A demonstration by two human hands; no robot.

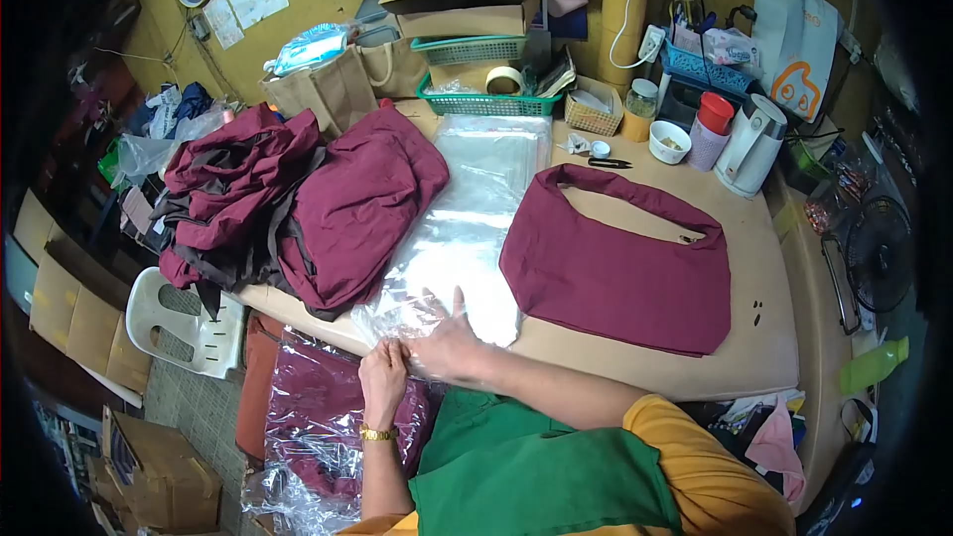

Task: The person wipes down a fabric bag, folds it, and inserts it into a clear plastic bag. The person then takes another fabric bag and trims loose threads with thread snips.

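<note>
A stack of clear plastic bags (467,199) runs down the middle of the table to its front edge. At the near end of the stack, my left hand (380,375) is closed, its fingers pinched at the edge of a clear plastic bag. My right hand (447,345) lies on the plastic with fingers spread, close beside the left. To the right, a maroon shoulder bag (620,273) lies flat with its strap looped toward the back. Several more maroon bags (357,199) with dark trim are heaped on the left.
Below the table edge, maroon items in clear plastic (313,417) lie near a white plastic chair (189,323). Along the back stand green baskets (483,104), a bowl (669,142), a red-lidded tumbler (709,134) and a kettle (751,147). Thread snips (610,164) lie before them.
</note>
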